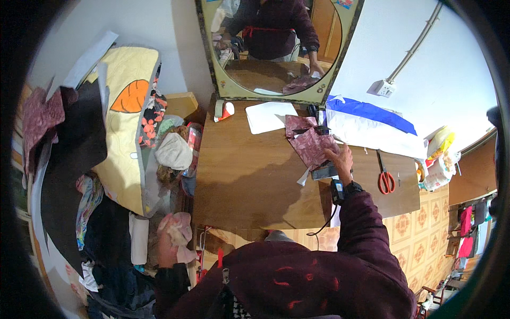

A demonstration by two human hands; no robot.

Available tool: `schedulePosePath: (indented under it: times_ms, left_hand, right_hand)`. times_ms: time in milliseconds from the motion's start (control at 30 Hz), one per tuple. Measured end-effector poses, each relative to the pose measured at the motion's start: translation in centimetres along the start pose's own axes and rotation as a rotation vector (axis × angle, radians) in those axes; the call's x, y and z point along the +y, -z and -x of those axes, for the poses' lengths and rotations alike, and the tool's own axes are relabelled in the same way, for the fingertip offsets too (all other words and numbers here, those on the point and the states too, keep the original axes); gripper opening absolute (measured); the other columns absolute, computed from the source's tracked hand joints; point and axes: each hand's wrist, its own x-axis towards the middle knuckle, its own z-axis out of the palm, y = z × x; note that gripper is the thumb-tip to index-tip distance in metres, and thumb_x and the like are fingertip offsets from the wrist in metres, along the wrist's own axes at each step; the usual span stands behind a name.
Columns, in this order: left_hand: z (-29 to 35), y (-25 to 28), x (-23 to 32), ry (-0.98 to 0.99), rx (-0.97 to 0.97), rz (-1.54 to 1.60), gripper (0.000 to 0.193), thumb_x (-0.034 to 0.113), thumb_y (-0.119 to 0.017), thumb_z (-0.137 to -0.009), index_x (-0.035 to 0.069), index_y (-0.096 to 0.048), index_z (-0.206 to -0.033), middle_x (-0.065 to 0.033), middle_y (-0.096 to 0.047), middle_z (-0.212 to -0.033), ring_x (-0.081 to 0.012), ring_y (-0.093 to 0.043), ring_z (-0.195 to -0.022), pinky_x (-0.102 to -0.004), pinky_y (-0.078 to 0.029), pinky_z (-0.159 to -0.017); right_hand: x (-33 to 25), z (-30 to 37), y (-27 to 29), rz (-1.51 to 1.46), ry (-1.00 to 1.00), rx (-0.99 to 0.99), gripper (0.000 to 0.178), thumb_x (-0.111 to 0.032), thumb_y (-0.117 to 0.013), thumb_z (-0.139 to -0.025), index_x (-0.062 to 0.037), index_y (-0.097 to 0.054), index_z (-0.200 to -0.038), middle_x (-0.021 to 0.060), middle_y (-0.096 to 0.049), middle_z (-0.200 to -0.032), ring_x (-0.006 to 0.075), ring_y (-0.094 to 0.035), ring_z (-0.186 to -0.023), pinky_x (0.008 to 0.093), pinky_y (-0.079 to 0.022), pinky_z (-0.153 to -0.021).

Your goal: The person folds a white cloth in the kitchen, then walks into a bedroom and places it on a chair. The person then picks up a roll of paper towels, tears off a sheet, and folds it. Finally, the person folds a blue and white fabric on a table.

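On the right part of the brown wooden table point(255, 175), my right hand point(342, 162) grips the edge of a mauve patterned fabric piece point(311, 149), its fingers partly hidden. The fabric lies folded around dark parts I cannot make out. A dark flat plate point(325, 171) shows under its near edge. Beside my right wrist is a small black device point(337, 191) with a cable. Off the table's left side, my left hand point(168, 250) is closed on a crumpled pink cloth point(179, 228); some fingers are hidden.
Red-handled scissors point(386, 181) lie to the right. A white sheet point(271, 117), a red-and-white cone point(225, 110) and a blue-and-white sheet point(372, 125) lie at the back, below a mirror point(324, 90). Yellow quilted fabric point(119, 154) and piled clothes point(125, 276) fill the left.
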Motion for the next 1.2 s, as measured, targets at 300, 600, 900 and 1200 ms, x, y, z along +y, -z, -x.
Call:
schedulePosePath:
  times_ms: [300,600,900,1200]
  left_hand:
    - [-5.7,-12.0,-0.1,0.211,-0.174,0.032,0.037,0.014,-0.063,-0.079,0.002,-0.049,-0.111,-0.0098,-0.059,-0.088,-0.0155,-0.055,-0.083,-0.0268,-0.043,-0.072]
    - [-8.3,-17.3,-0.3,0.254,-0.355,-0.021,0.021,0.008,-0.06,-0.079,0.003,-0.056,-0.099,-0.0089,-0.061,-0.086,-0.0145,-0.059,-0.078,-0.023,-0.047,-0.065]
    - [-11.2,-16.7,-0.5,0.363,-0.389,-0.061,0.024,0.01,-0.062,-0.078,0.003,-0.056,-0.1,-0.0083,-0.061,-0.087,-0.0145,-0.058,-0.077,-0.0246,-0.046,-0.065]
    - [-13.4,-15.8,-2.3,0.371,-0.446,-0.066,0.024,0.009,-0.062,-0.077,0.003,-0.056,-0.1,-0.0097,-0.061,-0.085,-0.016,-0.059,-0.078,-0.0261,-0.047,-0.064]
  right_hand:
    - [-0.3,-0.9,-3.5,0.081,0.286,-0.076,0.035,-0.03,-0.061,-0.07,-0.0085,-0.055,-0.097,0.0156,-0.054,-0.096,0.0357,-0.051,-0.092,0.0443,-0.042,-0.074]
    - [-3.6,-0.8,-2.5,0.085,0.535,-0.226,0.042,-0.01,-0.049,-0.074,-0.0144,-0.04,-0.115,0.0194,-0.059,-0.077,0.0383,-0.057,-0.075,0.0478,-0.044,-0.063]
    - [-4.6,-7.9,-5.9,0.213,0.494,-0.381,0.068,-0.005,-0.05,-0.071,-0.0141,-0.019,-0.131,0.0236,-0.059,-0.082,0.0398,-0.057,-0.078,0.0475,-0.044,-0.063]
    - [-5.3,-3.2,-5.1,0.399,0.396,-0.354,0.015,-0.011,-0.046,-0.077,-0.0085,-0.056,-0.086,0.0183,-0.059,-0.084,0.0341,-0.058,-0.082,0.0431,-0.047,-0.068]
